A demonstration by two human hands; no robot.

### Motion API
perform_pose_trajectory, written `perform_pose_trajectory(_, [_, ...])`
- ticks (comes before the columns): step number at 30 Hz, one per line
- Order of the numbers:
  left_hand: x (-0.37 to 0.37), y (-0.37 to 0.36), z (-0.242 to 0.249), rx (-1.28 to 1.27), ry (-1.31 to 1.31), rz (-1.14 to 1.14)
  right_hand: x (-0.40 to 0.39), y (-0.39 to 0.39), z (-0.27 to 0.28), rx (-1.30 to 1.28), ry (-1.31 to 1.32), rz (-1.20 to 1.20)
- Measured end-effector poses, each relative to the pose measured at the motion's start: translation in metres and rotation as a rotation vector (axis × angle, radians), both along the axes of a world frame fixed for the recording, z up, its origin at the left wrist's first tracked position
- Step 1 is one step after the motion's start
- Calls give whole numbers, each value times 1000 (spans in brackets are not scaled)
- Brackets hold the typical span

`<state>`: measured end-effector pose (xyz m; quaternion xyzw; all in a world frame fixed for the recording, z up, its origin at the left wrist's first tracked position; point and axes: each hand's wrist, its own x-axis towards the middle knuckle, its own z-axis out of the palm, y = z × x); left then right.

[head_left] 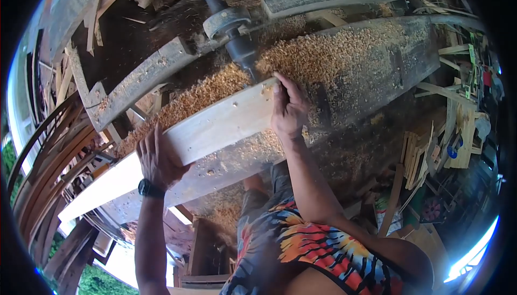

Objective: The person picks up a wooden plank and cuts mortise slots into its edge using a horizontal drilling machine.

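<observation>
head view: both hands flat on a pale plank at a shavings-covered machine

head view shows a long pale plank (177,144) lying across a machine table (377,63), its far end up against a dark spindle (237,42). the left hand (157,160), a black watch (149,189) on its wrist, lies on the plank's middle stretch with fingers spread and nearly flat, pressing rather than gripping. the right hand (288,113) rests on the plank's end nearest the spindle, fingers extended and curled over the top edge, holding nothing else.

the plank looks stiff and solid, probably fairly heavy for its length, with a smooth planed face that could slide under a dusty palm; the edges, well back from the spindle, seem the safest hold.

no real containers show. loose wood shavings (323,52) lie heaped on the table beyond the plank and spill below it. left of the plank, curved wooden slats (48,149) stand stacked together.
</observation>
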<state>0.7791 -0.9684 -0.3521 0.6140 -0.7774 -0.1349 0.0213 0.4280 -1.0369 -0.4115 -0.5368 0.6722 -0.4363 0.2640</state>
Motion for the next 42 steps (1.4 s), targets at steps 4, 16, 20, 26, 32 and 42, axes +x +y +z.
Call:
perform_pose_trajectory(4, [-13,2,0,-73,32,7,-2,5,-2,-11,11,-7])
perform_pose_trajectory(16, [-24,52,4,24,77,-39,-25,95,-2,-33,-23,-60])
perform_pose_trajectory(20, [-27,47,4,-5,92,-34,-26,90,9,67,1,-42])
perform_pose_trajectory(26, [-31,41,4,9,119,-13,-26,83,4,74,-137,-58])
perform_pose_trajectory(32, [-32,35,3,-4,109,-16,-28,76,-3,30,-46,-37])
perform_pose_trajectory(42, [-29,33,4,8,78,-6,-29,72,-3,13,-33,-15])
